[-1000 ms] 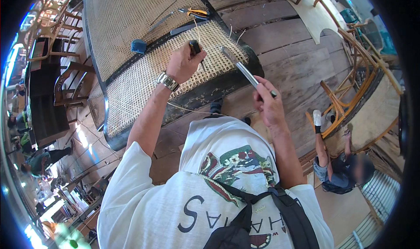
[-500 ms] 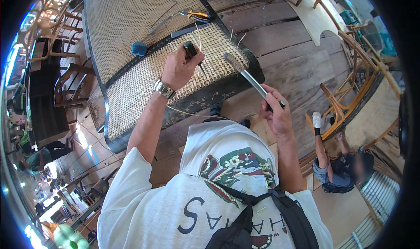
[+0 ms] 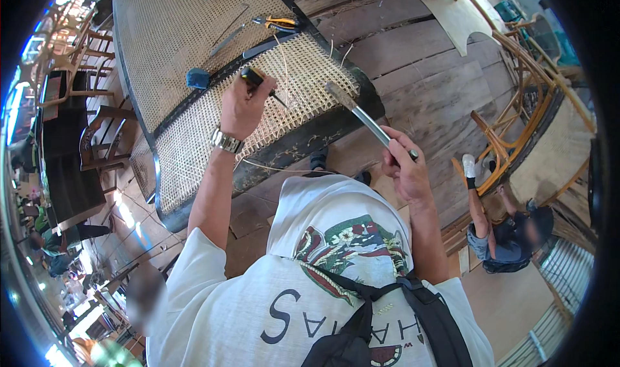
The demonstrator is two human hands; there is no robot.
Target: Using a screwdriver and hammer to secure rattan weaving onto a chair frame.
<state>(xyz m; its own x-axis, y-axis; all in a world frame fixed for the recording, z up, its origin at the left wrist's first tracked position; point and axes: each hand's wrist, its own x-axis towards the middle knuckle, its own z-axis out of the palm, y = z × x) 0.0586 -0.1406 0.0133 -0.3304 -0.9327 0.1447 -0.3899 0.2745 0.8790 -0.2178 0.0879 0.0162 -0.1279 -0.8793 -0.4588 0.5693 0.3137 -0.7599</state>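
My left hand (image 3: 244, 105) is closed round the dark handle of a screwdriver (image 3: 252, 77), its thin shaft slanting down over the woven cane seat (image 3: 194, 147) of a black-framed bench. I cannot tell whether the tip touches the weave. My right hand (image 3: 407, 167) grips a tool that looks like a hammer (image 3: 368, 121), with a silvery shaft and a worn brownish head. That head is above the seat's right end, apart from the screwdriver. Loose cane strands (image 3: 284, 60) stick up from the weave, and one long strand (image 3: 278, 168) trails past the front edge.
Pliers with orange-black handles (image 3: 279, 23), a blue block (image 3: 197, 78) and thin metal tools (image 3: 227, 39) lie on the cane. Wooden chairs (image 3: 106, 134) stand at left. A bent cane frame (image 3: 516, 141) is at right, beside a seated person (image 3: 510, 238). Other people are at far left.
My left hand has moved left with the screwdriver, away from the hammer head. The right hand has barely shifted. The bench sits slightly further left in view.
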